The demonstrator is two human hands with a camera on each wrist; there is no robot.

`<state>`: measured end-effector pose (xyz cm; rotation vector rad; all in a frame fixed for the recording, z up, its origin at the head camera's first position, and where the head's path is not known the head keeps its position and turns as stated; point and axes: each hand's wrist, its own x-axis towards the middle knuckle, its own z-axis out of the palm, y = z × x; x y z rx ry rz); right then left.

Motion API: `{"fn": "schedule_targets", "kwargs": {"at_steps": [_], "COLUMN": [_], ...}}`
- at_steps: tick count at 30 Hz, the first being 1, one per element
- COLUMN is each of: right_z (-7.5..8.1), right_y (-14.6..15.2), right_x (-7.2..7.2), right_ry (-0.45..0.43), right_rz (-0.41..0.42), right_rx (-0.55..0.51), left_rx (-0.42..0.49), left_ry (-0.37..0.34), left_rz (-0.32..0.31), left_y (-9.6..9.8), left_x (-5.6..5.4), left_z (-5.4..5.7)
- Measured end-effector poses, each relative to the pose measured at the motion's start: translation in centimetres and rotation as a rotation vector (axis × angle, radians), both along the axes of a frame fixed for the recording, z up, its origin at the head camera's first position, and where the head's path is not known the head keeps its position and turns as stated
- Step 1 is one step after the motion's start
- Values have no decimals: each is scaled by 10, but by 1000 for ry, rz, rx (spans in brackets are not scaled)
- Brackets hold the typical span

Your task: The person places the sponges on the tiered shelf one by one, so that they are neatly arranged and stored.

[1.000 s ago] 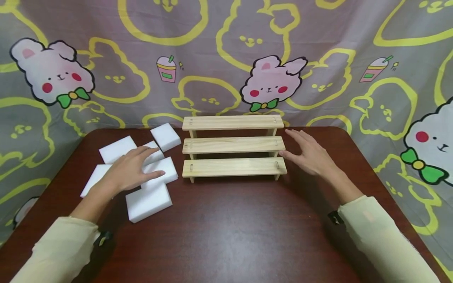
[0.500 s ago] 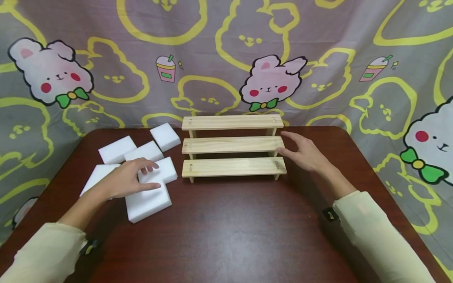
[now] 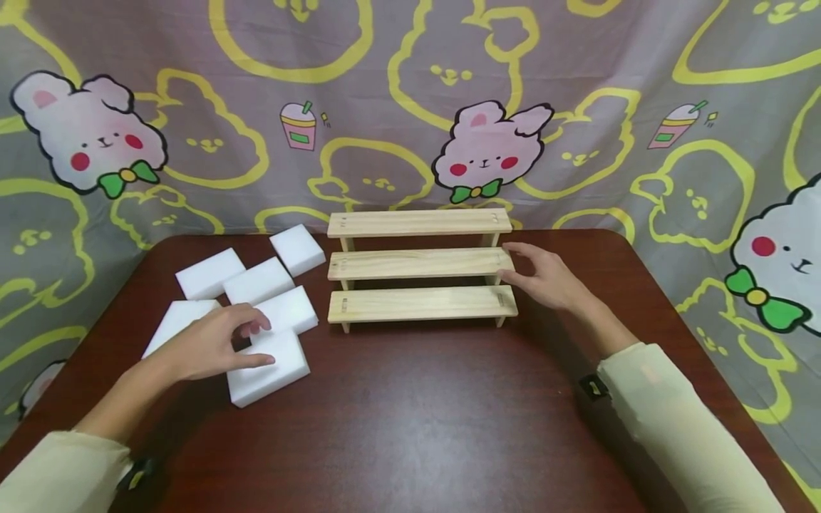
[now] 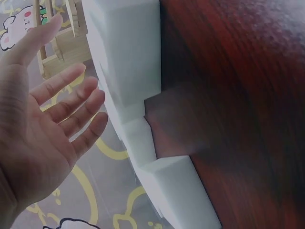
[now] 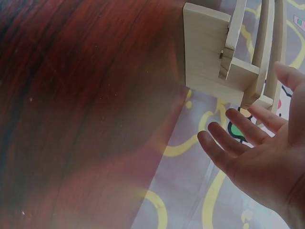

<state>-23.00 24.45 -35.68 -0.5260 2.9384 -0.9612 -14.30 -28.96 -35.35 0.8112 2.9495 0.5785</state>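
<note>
Over the near part of a group of white foam blocks, my left hand (image 3: 204, 345) hovers with loosely bent fingers and holds nothing. Its thumb overlaps the nearest foam block (image 3: 274, 379) in the head view. The left wrist view shows the palm (image 4: 45, 138) bare, beside the blocks' side faces (image 4: 133, 52). My right hand (image 3: 550, 283) is at the right end of a three-step wooden display shelf (image 3: 417, 304), thumb and fingers spread apart. In the right wrist view its fingers lie near the shelf's side panel (image 5: 205, 52), with nothing in the palm.
Several more foam blocks, such as the far one (image 3: 297, 246), lie flat on the left of the dark red-brown table (image 3: 417, 420). A patterned cloth (image 3: 359, 92) hangs right behind the table and at both sides.
My left hand has moved back toward me and slightly left, uncovering the middle blocks. The right hand has shifted a little left toward the shelf's end. Shelf and blocks stay put.
</note>
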Motion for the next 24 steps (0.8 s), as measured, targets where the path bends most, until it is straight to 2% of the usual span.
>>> {"fn": "schedule_targets", "kwargs": {"at_steps": [6, 13, 18, 24], "right_z": [0, -1, -1, -3], "right_y": [0, 1, 1, 1], "right_x": [-2, -2, -1, 0], "right_ry": [-10, 7, 12, 16], "right_rz": [11, 27, 22, 30], "right_rx": [-1, -16, -28, -36], "left_rx": [22, 78, 19, -86], "left_ry": [-65, -91, -100, -46], "left_rz": [-11, -19, 7, 29], "left_y": [-10, -17, -15, -9], "left_x": [7, 13, 16, 21], "left_z": [-1, -4, -6, -11]}}
